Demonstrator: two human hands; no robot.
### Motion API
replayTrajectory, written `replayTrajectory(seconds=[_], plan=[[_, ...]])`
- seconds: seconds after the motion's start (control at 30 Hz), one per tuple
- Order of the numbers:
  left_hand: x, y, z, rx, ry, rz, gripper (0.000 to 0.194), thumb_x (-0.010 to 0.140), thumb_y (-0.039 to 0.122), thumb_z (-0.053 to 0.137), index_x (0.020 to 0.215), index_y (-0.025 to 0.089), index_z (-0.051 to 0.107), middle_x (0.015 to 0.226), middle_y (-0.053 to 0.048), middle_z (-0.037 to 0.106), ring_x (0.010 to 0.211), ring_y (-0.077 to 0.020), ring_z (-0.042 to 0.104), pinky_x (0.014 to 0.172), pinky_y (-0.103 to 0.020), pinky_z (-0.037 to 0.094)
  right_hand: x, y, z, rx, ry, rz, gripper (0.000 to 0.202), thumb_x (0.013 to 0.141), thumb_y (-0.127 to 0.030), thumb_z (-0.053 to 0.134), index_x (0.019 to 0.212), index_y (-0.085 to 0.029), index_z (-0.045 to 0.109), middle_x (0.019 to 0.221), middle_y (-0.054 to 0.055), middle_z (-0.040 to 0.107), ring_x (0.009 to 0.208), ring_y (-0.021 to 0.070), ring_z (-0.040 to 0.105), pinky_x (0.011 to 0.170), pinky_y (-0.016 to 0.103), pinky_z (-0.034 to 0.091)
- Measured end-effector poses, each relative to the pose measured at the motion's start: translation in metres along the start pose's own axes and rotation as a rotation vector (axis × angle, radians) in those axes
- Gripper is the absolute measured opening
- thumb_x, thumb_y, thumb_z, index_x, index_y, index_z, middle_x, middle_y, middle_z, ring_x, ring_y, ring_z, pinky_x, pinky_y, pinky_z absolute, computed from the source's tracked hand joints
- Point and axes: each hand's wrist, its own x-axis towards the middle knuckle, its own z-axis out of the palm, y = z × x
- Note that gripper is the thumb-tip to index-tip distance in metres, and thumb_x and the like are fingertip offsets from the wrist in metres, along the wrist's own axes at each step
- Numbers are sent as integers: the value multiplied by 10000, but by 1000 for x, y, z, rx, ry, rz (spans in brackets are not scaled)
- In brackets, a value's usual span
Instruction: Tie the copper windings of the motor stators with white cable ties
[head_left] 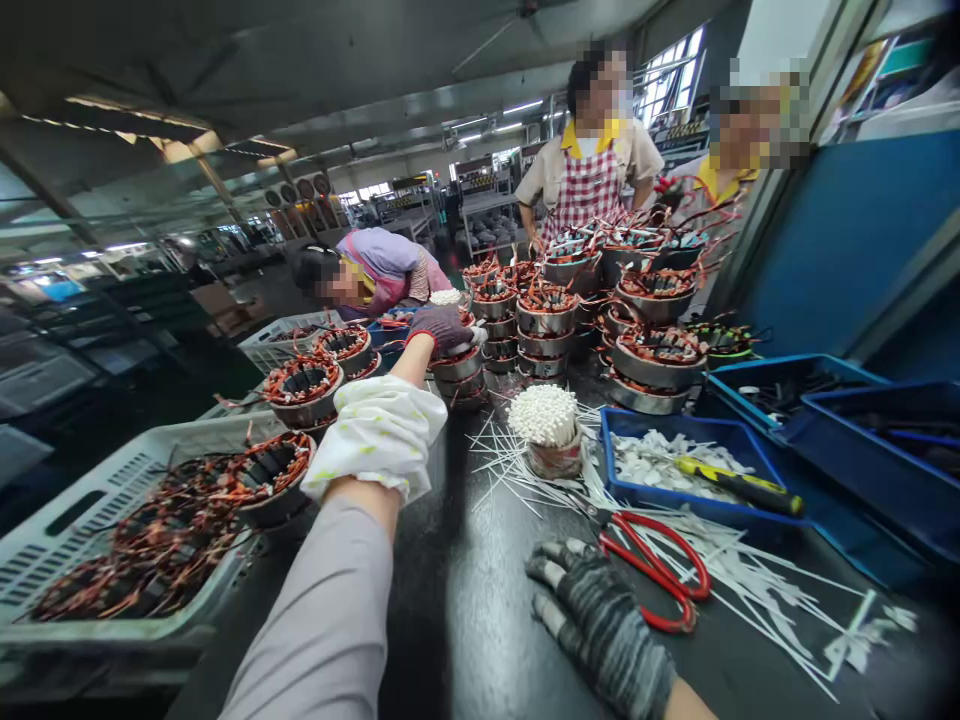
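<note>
My left hand (444,328), in a dark glove with pale fingertips, is stretched far forward at the top stator (459,362) of a stack. Its fingers curl over the stator's rim and are partly hidden. My right hand (604,615), in a grey and black striped glove, lies on the dark table, fingers extended and nothing in them. Just beyond it are red-handled scissors (660,570). A bundle of white sticks (541,418) stands upright in a round holder, with loose white strips (499,455) scattered around it.
More stator stacks (546,330) with orange wires fill the table's far side. At left is a white crate (161,450) of stators. A blue tray (694,510) at right holds white pieces and a yellow-handled tool (739,484). Three people (589,170) are beyond the table.
</note>
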Motion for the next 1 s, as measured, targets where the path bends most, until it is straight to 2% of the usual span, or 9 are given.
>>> replayTrajectory(seconds=[0.2,0.3,0.43,0.57,0.67,0.77,0.83,0.93,1.0], plan=[[-70,12,-7,31,-14,-78,650,785,706,524,956,122,754,1017,-203,741,961,-335,697,848,-393,488,7,-11,-15,88,-164,101,365,906,-291,597,1244,-236,725,1368,119,658,1254,338,606,1096,549,456],[-104,17,-4,0,69,-152,691,786,748,497,931,121,745,952,-201,735,902,-339,693,794,-394,475,11,-13,-22,121,-196,124,347,919,-295,588,1232,-238,728,1370,117,655,1250,326,600,1116,534,426],[-144,14,-11,-118,194,-203,675,859,730,412,860,137,733,764,-109,700,716,-237,637,654,-311,431,14,-14,-24,158,-180,132,324,922,-312,593,1200,-225,735,1350,105,661,1244,317,576,1120,497,398],[-205,12,-11,-229,337,-177,642,926,675,344,911,156,721,707,-35,665,666,-181,577,619,-273,400,17,-12,-24,176,-163,123,291,919,-307,596,1164,-234,735,1286,84,681,1185,300,579,1067,469,410],[-259,21,16,-288,335,-91,534,866,671,497,877,191,730,760,-37,699,730,-199,600,681,-294,435,18,-12,-24,162,-143,117,266,923,-320,594,1134,-243,737,1219,77,695,1130,285,586,1013,446,422],[-300,44,62,-285,166,75,400,813,605,619,865,232,753,881,-65,745,848,-247,650,769,-343,480,22,-13,-25,130,-119,125,254,921,-337,601,1111,-242,741,1157,80,703,1086,277,590,969,429,427],[-320,67,92,-227,55,162,318,784,557,679,752,248,742,772,-68,737,874,-293,675,806,-400,501,25,-14,-25,112,-113,131,244,919,-333,604,1093,-238,745,1112,81,707,1049,267,598,944,416,433],[-350,100,119,-139,282,167,309,823,519,675,805,218,742,876,-128,760,993,-355,683,952,-537,475,27,-12,-28,112,-121,113,238,916,-309,604,1088,-228,748,1073,83,713,1019,257,611,928,406,447],[-378,109,125,-177,427,178,347,878,483,643,1027,181,727,1071,-154,755,1036,-343,686,1036,-582,424,22,-8,-31,123,-107,109,257,921,-301,593,1106,-210,746,1082,96,716,1026,262,619,934,412,464]])
